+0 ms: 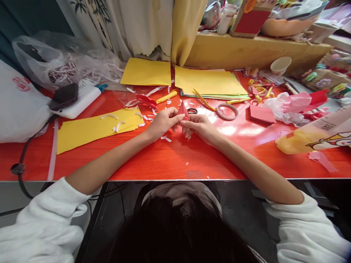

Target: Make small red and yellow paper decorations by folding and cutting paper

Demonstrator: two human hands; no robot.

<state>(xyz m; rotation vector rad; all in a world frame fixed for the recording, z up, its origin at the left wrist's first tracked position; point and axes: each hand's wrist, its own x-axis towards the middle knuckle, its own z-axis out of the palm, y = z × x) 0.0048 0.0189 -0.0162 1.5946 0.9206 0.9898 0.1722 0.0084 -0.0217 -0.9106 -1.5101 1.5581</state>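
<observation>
Between my two hands is a small piece of folded red paper (pixel 183 109), its pointed tip upward. My left hand (pixel 165 121) pinches its left side between thumb and fingers. From the right, my right hand (pixel 199 126) grips its lower edge, thumb toward the left thumb. Just behind the right fingers, one black scissor handle (pixel 192 110) shows; the rest of the scissors is hidden. White paper scraps (pixel 166 138) lie on the red table (pixel 175 160) around both hands.
Yellow paper strips (pixel 93 128) lie left, with yellow sheets (pixel 208 81) at the back. A tape roll (pixel 227 111), red paper squares (pixel 261 114) and a tilted plastic cup (pixel 309 137) are on the right. A phone (pixel 64 96) and plastic bags (pixel 20 106) stand left.
</observation>
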